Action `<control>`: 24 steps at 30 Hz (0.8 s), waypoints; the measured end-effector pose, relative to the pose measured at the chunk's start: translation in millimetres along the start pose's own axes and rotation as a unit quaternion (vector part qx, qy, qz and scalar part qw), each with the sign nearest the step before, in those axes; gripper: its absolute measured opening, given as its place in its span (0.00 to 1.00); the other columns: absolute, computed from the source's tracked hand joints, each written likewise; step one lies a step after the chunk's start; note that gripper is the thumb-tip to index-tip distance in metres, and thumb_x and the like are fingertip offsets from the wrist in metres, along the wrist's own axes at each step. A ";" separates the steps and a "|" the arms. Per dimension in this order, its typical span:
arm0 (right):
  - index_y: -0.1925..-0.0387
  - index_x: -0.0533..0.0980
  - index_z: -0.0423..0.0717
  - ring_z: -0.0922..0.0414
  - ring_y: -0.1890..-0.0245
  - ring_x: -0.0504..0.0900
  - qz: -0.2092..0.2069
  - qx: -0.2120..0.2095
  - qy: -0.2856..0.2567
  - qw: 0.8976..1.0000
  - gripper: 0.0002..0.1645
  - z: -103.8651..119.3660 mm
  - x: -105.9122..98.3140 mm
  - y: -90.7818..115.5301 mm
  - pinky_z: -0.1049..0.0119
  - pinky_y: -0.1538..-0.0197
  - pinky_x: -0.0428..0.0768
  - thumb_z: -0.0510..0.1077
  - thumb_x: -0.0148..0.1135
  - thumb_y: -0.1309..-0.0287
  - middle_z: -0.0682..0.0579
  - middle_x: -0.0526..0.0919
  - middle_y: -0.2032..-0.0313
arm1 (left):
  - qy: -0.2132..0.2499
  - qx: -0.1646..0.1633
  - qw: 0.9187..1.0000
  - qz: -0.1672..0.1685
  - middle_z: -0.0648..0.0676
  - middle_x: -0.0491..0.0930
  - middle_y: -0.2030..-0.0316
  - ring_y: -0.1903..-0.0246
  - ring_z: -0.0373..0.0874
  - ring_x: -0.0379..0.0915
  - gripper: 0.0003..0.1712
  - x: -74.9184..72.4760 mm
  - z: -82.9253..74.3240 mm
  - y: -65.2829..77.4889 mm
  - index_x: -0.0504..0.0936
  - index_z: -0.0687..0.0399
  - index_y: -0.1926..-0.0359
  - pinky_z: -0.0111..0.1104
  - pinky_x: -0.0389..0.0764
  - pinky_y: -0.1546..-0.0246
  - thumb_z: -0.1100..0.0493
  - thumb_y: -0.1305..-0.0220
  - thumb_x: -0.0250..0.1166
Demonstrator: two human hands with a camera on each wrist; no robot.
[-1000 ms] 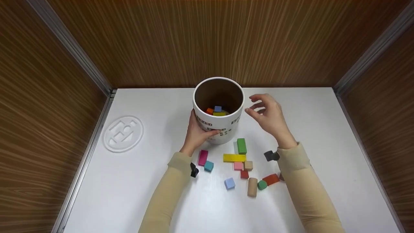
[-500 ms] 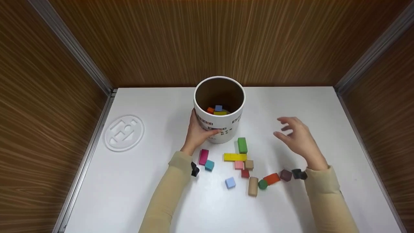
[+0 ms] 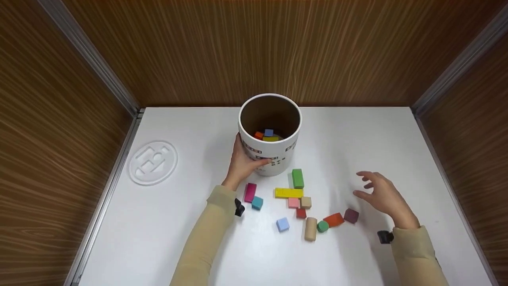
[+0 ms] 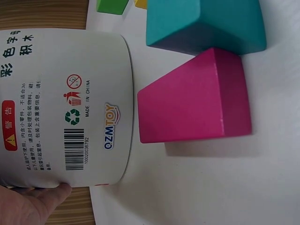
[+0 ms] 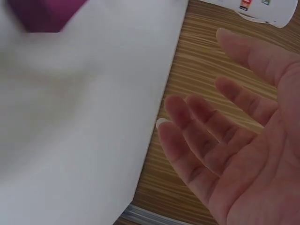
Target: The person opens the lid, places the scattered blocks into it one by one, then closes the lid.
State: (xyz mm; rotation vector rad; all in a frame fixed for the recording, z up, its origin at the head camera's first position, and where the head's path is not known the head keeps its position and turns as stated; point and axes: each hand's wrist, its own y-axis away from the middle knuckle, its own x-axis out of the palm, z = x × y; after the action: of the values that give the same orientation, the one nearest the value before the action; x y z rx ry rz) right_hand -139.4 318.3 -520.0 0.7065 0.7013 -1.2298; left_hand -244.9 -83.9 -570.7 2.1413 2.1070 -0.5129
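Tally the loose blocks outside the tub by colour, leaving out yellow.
Green: 2 (green block, green round piece)
Tan: 2 (tan cube, tan cylinder)
Red or orange-red: 2 (red cube, orange-red block)
Pink or magenta: 2 (pink cube, magenta block)
Teal: 1 (teal block)
Light blue: 1 (light blue cube)
Purple: 1 (purple block)
Total: 11

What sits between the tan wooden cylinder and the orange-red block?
The head view shows a round green block between the tan cylinder and the orange-red block.
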 end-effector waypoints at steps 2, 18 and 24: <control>0.37 0.67 0.34 0.36 0.51 0.78 0.018 0.011 -0.010 1.000 0.36 -6.5 3.9 2.5 0.41 0.55 0.81 0.40 0.70 0.44 0.32 0.74 0.48 | 0.001 -0.003 1.000 0.000 0.49 0.51 0.26 0.29 0.36 0.48 0.75 0.3 0.2 0.0 0.38 0.27 0.25 0.39 0.53 0.29 0.38 0.64 0.82; 0.40 0.72 0.36 0.41 0.51 0.76 0.122 0.073 -0.030 0.989 0.41 -21.2 38.5 20.1 0.46 0.53 0.81 0.40 0.79 0.57 0.36 0.77 0.50 | -0.007 -0.005 1.000 -0.002 0.50 0.50 0.26 0.29 0.39 0.48 0.75 0.9 1.4 -1.0 0.38 0.30 0.24 0.44 0.53 0.29 0.36 0.65 0.81; 0.43 0.73 0.36 0.40 0.52 0.76 0.123 0.050 -0.015 0.991 0.41 -19.1 44.5 23.8 0.43 0.51 0.79 0.37 0.81 0.61 0.37 0.77 0.52 | -0.010 -0.013 1.000 -0.003 0.48 0.51 0.26 0.29 0.38 0.48 0.75 0.9 1.4 0.0 0.38 0.29 0.24 0.43 0.53 0.29 0.36 0.65 0.81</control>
State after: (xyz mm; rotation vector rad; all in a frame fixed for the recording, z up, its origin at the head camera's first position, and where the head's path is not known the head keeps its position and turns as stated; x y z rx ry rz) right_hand -109.4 312.2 -564.5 0.8289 0.5132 -1.0516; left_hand -245.2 -83.5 -572.2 2.1081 2.0989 -0.5021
